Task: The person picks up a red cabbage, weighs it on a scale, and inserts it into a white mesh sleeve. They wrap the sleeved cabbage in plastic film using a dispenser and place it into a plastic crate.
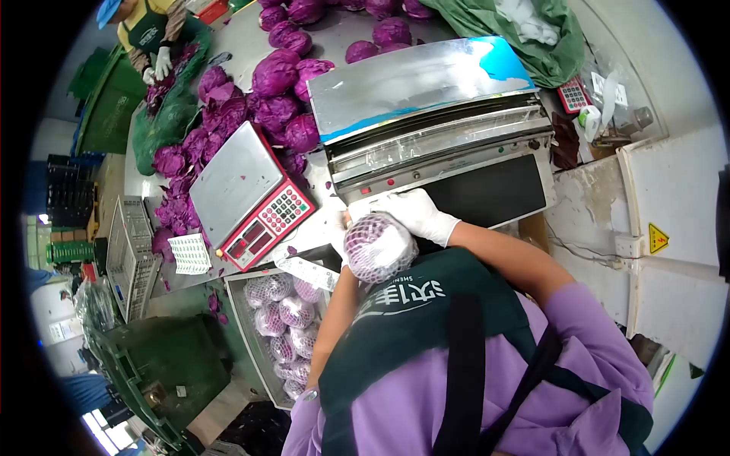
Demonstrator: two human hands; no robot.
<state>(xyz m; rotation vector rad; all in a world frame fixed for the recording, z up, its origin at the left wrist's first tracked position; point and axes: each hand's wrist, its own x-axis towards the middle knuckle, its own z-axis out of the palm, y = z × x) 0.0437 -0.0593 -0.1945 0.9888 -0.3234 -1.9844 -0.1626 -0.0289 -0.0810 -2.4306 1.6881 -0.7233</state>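
Observation:
Close to my chest I hold a red cabbage [380, 247] in a white foam net, with a shiny film over part of it. My left hand [338, 232], in a white glove, grips its left side; the cabbage hides some of those fingers. Also gloved in white, my right hand [422, 216] bends over the cabbage's far right side. Just beyond stands the film wrapping machine [437, 137] with its dark front plate [487, 190]. A white printed strip [308, 272] lies beside my left wrist.
A red-framed scale [262, 220] stands left, beside a label sheet [190, 254]. Bare red cabbages [275, 72] are piled behind. Below left, a crate [258, 349] holds several netted cabbages [296, 311]. A co-worker [152, 34] stands at the far left. A calculator [573, 95] lies right.

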